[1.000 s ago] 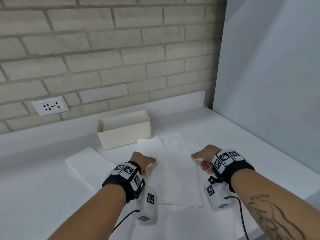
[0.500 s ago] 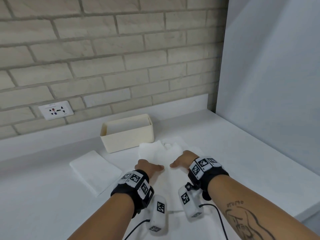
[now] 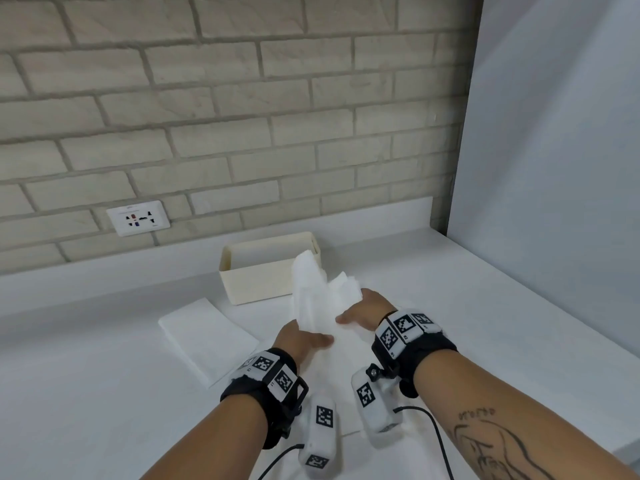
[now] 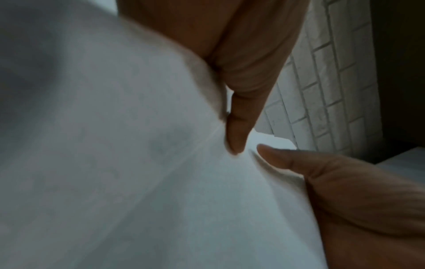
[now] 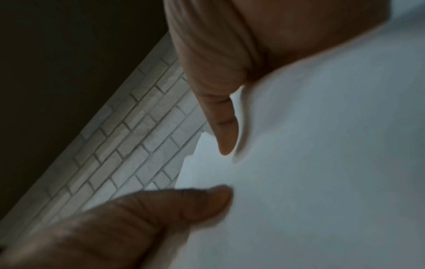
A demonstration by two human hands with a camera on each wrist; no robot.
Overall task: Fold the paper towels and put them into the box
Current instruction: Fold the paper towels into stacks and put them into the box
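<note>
A white paper towel (image 3: 320, 299) is raised off the counter between both hands, its far end standing up in front of the cream box (image 3: 263, 275). My left hand (image 3: 304, 341) pinches its left side between thumb and fingers; in the left wrist view the paper towel (image 4: 138, 163) fills the picture under my left hand (image 4: 248, 149). My right hand (image 3: 360, 311) pinches the right side; the right wrist view shows the paper towel (image 5: 322, 163) held in my right hand (image 5: 226, 171). More white paper (image 3: 346, 386) lies flat under the hands.
A folded white towel (image 3: 204, 336) lies on the counter to the left. The open box stands by the brick wall, below a wall socket (image 3: 138, 218). A grey panel (image 3: 554, 168) closes the right side. The counter's front edge (image 3: 623, 448) runs at lower right.
Both hands came together toward the middle of the towel, then lifted it off the counter so that its far end now stands up in front of the box.
</note>
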